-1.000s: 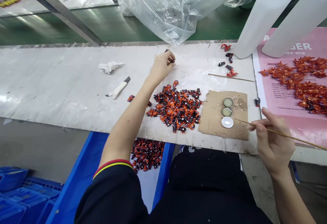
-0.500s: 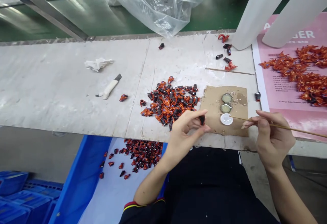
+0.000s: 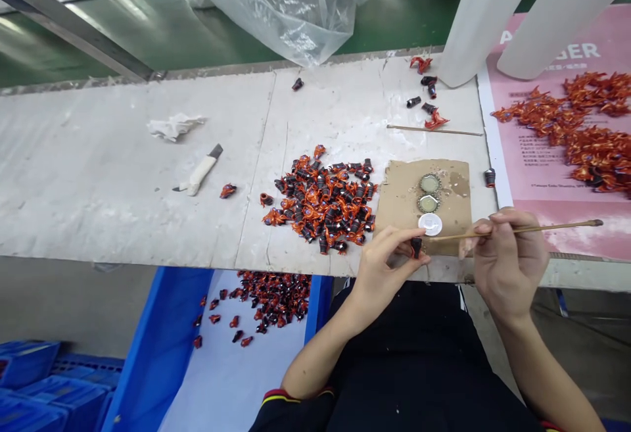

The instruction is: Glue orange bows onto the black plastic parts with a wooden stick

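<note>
My left hand [image 3: 377, 273] pinches a small black ribbed part [image 3: 417, 248] between thumb and fingers at the near edge of a cardboard piece [image 3: 397, 195]. In my right hand [image 3: 513, 271] is a thin wooden stick [image 3: 557, 227], held like a pen. Its left tip is close to the black part; whether they touch I cannot tell. Just above lies a white round lid [image 3: 430, 224] with pale content. Two crimped bottle caps [image 3: 429, 184] sit farther up the cardboard. A pile of orange-and-black figure parts [image 3: 325, 198] lies left of the cardboard.
Orange spiky parts [image 3: 591, 136] cover a pink printed sheet [image 3: 522, 149] on the right. Another stick [image 3: 434, 131] lies behind the cardboard. A wrapped blade [image 3: 200, 172] and crumpled tissue [image 3: 175, 127] are at left. Below the table edge, a blue bin [image 3: 152, 327] holds more parts.
My left hand has moved right with the black part, towards the stick. My right hand has shifted left, and the stick's tip has left the white lid for the black part.
</note>
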`<state>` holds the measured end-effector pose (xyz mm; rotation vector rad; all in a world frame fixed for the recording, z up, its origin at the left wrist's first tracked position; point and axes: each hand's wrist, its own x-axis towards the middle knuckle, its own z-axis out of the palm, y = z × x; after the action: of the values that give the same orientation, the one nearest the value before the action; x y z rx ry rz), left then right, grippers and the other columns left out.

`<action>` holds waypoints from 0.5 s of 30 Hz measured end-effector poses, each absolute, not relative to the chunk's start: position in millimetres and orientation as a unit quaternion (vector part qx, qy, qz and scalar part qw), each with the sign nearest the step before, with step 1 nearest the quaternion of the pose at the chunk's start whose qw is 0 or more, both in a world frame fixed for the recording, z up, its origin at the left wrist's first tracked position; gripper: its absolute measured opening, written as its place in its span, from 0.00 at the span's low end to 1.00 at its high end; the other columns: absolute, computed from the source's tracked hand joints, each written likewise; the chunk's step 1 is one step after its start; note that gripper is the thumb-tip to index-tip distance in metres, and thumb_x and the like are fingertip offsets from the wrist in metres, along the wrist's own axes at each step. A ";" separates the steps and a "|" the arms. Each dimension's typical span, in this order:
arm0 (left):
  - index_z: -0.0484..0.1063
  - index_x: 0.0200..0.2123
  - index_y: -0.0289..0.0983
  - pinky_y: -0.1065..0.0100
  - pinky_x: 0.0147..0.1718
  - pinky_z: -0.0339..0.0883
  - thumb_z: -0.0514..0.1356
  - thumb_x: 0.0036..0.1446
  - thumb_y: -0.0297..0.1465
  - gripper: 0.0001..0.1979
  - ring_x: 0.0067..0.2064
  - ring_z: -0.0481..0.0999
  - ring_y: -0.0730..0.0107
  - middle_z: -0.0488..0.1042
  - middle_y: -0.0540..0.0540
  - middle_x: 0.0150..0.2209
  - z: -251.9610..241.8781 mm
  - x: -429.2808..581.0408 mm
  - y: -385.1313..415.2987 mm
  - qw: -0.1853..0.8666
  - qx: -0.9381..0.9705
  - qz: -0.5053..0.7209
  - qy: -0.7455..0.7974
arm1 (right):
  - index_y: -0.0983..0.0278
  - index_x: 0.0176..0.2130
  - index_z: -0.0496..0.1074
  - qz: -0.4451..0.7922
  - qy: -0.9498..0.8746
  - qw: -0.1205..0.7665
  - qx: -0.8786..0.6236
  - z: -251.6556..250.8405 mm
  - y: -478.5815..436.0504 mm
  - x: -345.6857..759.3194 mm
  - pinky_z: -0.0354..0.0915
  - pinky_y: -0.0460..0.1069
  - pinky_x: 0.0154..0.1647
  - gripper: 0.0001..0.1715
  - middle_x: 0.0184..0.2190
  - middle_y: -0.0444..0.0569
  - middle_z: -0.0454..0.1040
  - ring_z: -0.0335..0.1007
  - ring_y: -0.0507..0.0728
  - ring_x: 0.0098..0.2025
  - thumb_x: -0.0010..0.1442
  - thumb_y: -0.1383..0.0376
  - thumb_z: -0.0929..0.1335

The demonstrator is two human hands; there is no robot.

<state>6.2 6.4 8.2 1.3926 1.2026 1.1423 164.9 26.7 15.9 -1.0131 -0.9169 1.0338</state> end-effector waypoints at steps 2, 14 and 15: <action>0.77 0.45 0.40 0.77 0.35 0.73 0.68 0.53 0.25 0.16 0.32 0.75 0.78 0.73 0.51 0.33 6.9 6.9 6.3 0.457 0.578 0.465 0.491 | 0.57 0.38 0.74 0.465 -0.415 0.640 -0.449 15.1 23.2 161.2 0.65 0.45 0.20 0.04 0.27 0.40 0.70 0.68 0.49 0.23 0.64 0.65 0.67; 0.77 0.44 0.40 0.76 0.33 0.75 0.68 0.52 0.24 0.15 0.32 0.76 0.77 0.74 0.51 0.32 6.7 7.7 5.8 0.437 0.589 0.474 0.488 | 0.58 0.39 0.73 0.481 -0.434 0.611 -0.455 5.0 18.7 160.0 0.68 0.45 0.23 0.04 0.28 0.40 0.67 0.69 0.48 0.25 0.64 0.65 0.66; 0.77 0.44 0.40 0.76 0.33 0.75 0.68 0.52 0.25 0.15 0.32 0.76 0.77 0.74 0.51 0.32 6.4 7.7 5.7 0.436 0.589 0.473 0.489 | 0.58 0.39 0.73 0.481 -0.433 0.612 -0.454 5.1 18.6 159.9 0.68 0.45 0.22 0.04 0.28 0.41 0.67 0.69 0.49 0.25 0.64 0.66 0.66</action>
<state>7.7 5.7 6.4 1.4661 1.2166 1.1761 159.9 18.6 5.1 -1.0480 -0.9989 1.1099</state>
